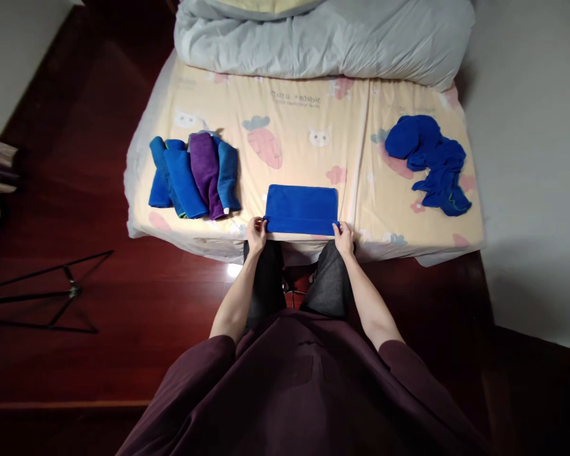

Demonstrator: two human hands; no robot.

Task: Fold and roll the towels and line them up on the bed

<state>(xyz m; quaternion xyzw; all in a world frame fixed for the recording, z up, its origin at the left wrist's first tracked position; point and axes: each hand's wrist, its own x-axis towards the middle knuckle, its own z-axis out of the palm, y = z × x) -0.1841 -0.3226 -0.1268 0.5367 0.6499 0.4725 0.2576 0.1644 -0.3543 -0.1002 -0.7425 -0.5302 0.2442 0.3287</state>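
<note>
A blue towel (301, 206) lies flat as a rectangle near the front edge of the bed, with a narrow strip turned over along its near side. My left hand (256, 235) pinches the near left corner between thumb and fingers. At the near right corner, my right hand (344, 239) grips the cloth the same way. To the left sits a group of rolled towels, among them a purple roll (205, 171) and a blue roll (185, 183). Crumpled blue cloths (437, 161) are heaped on the right part of the bed.
The bed (294, 139) has a yellow sheet with carrot and rabbit prints. A bunched grey-white quilt (323, 41) covers its far end. Black tripod legs (71, 290) stand on the dark red floor (123, 354) at left. A white wall (536, 190) borders the right side.
</note>
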